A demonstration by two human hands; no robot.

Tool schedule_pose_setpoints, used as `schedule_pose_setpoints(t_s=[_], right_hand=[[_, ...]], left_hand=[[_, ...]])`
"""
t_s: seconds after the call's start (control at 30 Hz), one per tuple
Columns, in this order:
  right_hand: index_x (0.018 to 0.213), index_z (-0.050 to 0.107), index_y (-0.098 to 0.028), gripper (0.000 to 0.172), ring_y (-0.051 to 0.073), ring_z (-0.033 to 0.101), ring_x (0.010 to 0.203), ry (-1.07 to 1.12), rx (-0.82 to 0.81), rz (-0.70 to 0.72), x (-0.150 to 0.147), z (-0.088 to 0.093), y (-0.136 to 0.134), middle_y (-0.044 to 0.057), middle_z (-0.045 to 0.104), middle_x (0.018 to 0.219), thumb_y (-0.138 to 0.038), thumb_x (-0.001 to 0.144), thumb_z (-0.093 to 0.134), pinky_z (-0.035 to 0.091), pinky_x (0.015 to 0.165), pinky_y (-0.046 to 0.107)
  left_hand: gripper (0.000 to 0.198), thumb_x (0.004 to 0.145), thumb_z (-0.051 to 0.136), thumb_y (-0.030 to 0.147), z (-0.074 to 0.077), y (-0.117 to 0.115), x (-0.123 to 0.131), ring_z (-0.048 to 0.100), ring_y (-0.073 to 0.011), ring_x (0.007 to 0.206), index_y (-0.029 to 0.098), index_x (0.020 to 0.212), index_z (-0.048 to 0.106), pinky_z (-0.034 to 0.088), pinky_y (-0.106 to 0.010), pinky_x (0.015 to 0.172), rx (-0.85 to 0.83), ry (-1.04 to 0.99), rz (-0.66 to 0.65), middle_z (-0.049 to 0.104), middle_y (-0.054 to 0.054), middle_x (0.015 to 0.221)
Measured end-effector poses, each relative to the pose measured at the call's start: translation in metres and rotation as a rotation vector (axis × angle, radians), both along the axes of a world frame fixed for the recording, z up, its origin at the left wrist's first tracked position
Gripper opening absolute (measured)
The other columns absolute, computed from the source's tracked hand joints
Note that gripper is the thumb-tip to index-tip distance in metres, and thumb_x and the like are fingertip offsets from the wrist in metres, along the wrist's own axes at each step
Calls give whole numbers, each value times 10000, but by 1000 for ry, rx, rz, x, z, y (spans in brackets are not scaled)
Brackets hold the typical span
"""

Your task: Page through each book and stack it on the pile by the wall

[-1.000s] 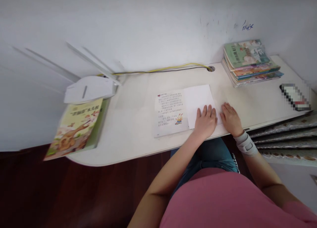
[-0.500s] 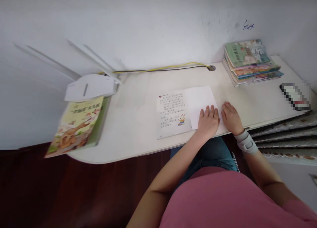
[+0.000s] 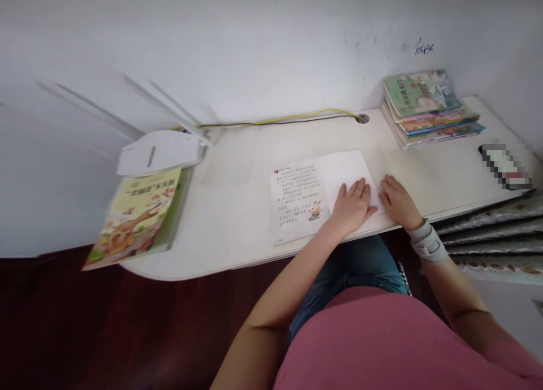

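An open book [image 3: 299,209] lies on the white desk [image 3: 237,220] in front of me. Its left page carries printed text and a small rabbit drawing; the right page is blank. My left hand [image 3: 353,203] rests flat on the lower part of that blank page, fingers stretched out and pointing away from me. Just off the book's right edge, my right hand [image 3: 397,200] lies on the desk with its fingers extended and holds nothing. A grey wrist band [image 3: 428,241] is wrapped around my right wrist.
A stack of picture books [image 3: 428,107] stands at the back right, near a blurred-out phone-like object [image 3: 507,167]. On the left, a white router [image 3: 159,152] sits behind a yellow-green book [image 3: 136,215] overhanging the desk edge. Cables [image 3: 271,120] run along the wall into a hole.
My left hand has slid slightly left and toward me on the blank page. The book has shifted a little toward me at its lower edge. The right hand stays nearly in place.
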State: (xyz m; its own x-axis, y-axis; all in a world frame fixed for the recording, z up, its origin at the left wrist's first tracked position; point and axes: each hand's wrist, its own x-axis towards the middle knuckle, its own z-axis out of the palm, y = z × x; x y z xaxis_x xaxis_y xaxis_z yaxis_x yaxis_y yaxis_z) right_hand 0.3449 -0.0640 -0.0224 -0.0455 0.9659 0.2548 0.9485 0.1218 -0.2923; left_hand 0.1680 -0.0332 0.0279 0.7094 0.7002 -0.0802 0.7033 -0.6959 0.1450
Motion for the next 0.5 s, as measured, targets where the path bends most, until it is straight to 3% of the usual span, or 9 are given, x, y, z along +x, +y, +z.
schedule_pose_setpoints(t_s=[0.17, 0.5], right_hand=[[1366, 481, -126, 544, 325, 321, 1404, -149, -114, 39, 24, 13, 4, 191, 375, 1506, -426, 912, 474, 309, 1098, 531], [1402, 446, -156, 583, 302, 303, 1417, -152, -135, 83, 33, 10, 6, 174, 379, 1508, -477, 917, 459, 265, 1113, 534]], left_hand=[[782, 905, 392, 606, 1, 12, -8, 165, -427, 1440, 77, 1475, 318, 171, -652, 1110, -14, 50, 30, 225, -251, 1554], [789, 904, 382, 612, -3, 12, -11, 167, -381, 1453, 87, 1487, 290, 151, -631, 1128, -31, 33, -8, 223, -243, 1557]])
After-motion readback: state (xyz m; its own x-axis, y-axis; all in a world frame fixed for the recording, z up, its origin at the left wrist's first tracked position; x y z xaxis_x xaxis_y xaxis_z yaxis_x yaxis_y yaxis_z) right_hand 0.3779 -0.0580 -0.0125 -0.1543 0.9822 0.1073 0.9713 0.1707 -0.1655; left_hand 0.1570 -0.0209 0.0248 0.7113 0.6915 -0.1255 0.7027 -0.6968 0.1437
